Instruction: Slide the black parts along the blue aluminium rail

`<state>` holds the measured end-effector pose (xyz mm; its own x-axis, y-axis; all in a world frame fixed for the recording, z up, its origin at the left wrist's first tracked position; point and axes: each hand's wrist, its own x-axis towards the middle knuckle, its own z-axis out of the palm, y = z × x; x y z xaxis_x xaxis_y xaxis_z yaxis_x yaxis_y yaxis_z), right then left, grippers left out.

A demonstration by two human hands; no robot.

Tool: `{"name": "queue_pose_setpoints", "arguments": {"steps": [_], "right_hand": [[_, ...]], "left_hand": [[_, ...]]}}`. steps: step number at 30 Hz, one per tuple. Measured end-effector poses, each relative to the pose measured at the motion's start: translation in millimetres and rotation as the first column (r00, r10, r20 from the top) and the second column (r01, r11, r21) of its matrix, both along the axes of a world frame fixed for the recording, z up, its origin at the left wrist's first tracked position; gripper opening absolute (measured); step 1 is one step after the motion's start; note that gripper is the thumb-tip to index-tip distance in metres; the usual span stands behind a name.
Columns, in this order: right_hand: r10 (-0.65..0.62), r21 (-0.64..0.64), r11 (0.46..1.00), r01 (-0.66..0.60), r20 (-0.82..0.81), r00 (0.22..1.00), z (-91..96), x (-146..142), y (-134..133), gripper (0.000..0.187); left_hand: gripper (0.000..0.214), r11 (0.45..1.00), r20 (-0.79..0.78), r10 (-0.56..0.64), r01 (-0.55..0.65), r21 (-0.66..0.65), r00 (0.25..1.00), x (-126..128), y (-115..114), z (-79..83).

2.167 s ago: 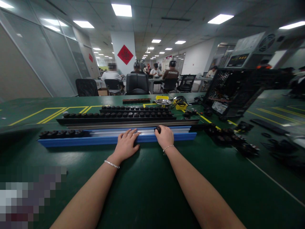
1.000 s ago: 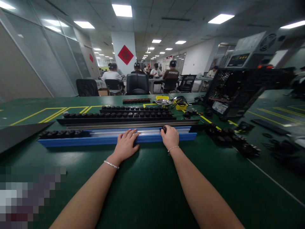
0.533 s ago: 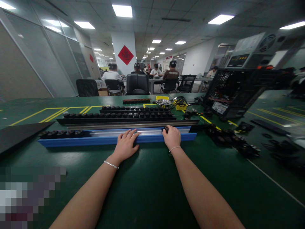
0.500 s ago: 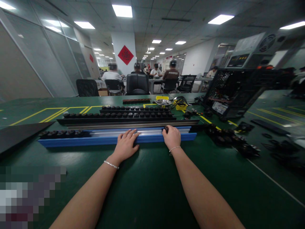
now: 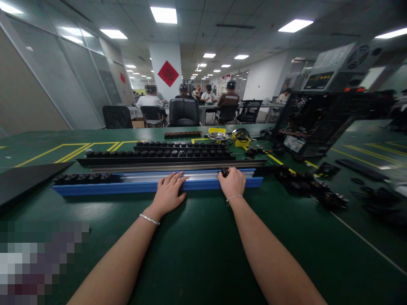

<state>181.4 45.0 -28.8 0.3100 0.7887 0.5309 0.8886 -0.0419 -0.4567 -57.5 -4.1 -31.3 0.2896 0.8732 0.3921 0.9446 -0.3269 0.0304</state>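
Note:
A long blue channel rail point(image 5: 108, 189) with a shiny inner strip lies across the table before me. Several black knob-like parts point(image 5: 87, 178) sit in a row in its left end. My left hand point(image 5: 169, 189) rests with spread fingers over the middle of the rail, fingertips on the inner strip. Near the rail's right end, my right hand point(image 5: 233, 182) is closed round a small black part point(image 5: 225, 172). Only the top of that part shows; my fingers hide the rest, so I cannot tell whether it touches the strip.
Behind the blue rail lie dark rails with rows of black parts point(image 5: 165, 153). A metal dish point(image 5: 218, 136) and a yellow tray point(image 5: 241, 140) with cables stand farther back. On the right are loose black parts point(image 5: 302, 180) and an open computer case point(image 5: 305, 123). People sit beyond the table.
My right hand has shifted slightly right along the rail with the black part, and more of the part shows. My left hand has stayed in place.

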Motion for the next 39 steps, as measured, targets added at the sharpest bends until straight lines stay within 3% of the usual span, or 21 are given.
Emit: {"name": "queue_pose_setpoints", "arguments": {"steps": [39], "right_hand": [[-0.122,0.061,0.990,0.127,-0.080,0.989,-0.4,25,2,0.024]], "left_hand": [[0.058,1.000,-0.011,-0.003,0.003,0.015,1.000,0,1,-1.3]]}}
